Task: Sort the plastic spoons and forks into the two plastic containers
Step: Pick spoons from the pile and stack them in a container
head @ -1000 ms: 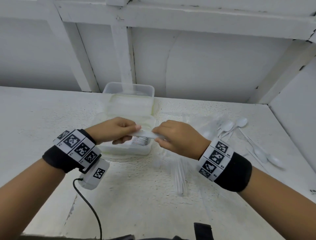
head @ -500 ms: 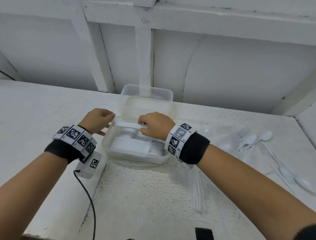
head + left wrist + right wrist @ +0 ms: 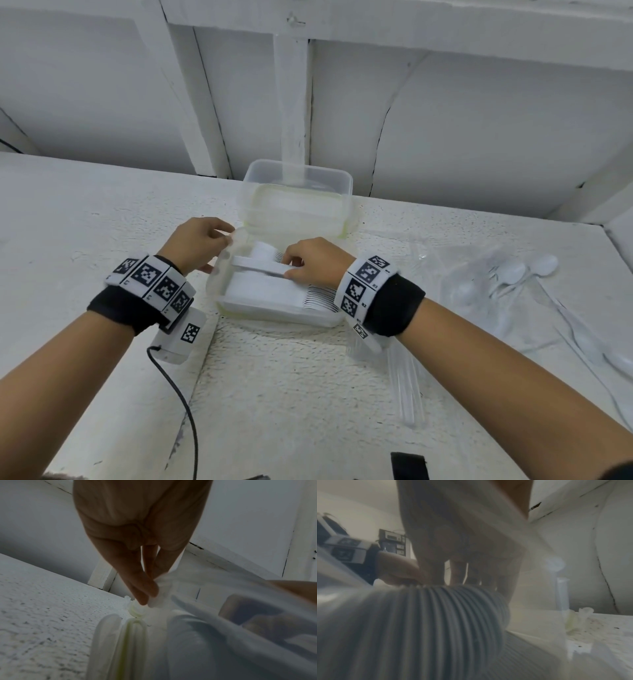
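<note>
**Fork bundle goes down into the near container**

Both hands have travelled from above the table down to the near clear rectangular plastic container (image 3: 219, 294) at the centre of the frame since a second ago, and the white utensils they shared are now inside its walls. Fingertips (image 3: 291, 263) of the right hand (image 3: 317, 262) are curled onto a short stack of white plastic forks (image 3: 260, 269), pinching it low over the row of nested white forks (image 3: 320, 298) already packed there, apparently to seat it in line with the rest. The right wrist view shows those packed forks (image 3: 436, 622) as a ribbed bank directly under the fingers. Fingers (image 3: 137, 586) of the left hand (image 3: 198, 241) pinch a thin white piece at the container's left rim; whether that is the stack's far end or the wall itself cannot be told, though the grip looks meant to steady things while the right hand lowers.

Behind, in the upper centre, stands the second clear plastic container (image 3: 298, 178), seemingly the spoons' destination. Loose white plastic spoons (image 3: 513, 274) lie at the right of the frame on crumpled clear wrapping (image 3: 455, 257), well apart from both boxes, so sorting looks only part done. Clear plastic sleeves (image 3: 407, 390) lie on the white textured table (image 3: 291, 411) below the right wrist.
</note>
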### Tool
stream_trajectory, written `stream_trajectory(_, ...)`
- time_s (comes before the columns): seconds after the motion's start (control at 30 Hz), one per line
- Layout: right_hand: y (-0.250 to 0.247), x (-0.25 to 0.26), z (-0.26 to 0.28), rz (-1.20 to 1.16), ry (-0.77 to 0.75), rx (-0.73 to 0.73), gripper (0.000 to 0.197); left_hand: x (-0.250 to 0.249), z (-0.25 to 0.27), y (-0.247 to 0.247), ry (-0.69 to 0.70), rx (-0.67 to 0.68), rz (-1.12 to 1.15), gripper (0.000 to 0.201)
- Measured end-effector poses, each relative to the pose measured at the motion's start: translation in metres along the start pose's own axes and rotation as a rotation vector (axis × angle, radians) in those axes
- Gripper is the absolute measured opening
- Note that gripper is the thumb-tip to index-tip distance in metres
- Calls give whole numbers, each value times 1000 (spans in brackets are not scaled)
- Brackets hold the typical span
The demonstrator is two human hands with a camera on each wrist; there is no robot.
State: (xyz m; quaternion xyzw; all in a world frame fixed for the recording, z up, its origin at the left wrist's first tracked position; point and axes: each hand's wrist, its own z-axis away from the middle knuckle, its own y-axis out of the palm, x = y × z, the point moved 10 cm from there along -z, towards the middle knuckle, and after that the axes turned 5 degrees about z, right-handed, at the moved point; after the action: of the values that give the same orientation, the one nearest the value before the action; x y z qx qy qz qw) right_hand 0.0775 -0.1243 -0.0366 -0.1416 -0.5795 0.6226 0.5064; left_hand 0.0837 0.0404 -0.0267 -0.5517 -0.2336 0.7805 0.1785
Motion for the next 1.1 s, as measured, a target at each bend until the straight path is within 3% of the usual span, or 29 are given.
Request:
stream_trajectory(0.33,0,0,3,-47,-6,35,26,-1,0,0,21,-4,2,18)
stream_trajectory(0.53,-7,-1,8,-58,13,4,34,-7,3,-3,57,-9,-128,25)
stream_trajectory(0.8,-43,-10,38,-57,5,-141,31,-59,27,-10,269,-160,-272,25)
stream_trajectory(1.1,-78,-58,120,-76,71,-296,27,-128,70,79,521,22,-272,21)
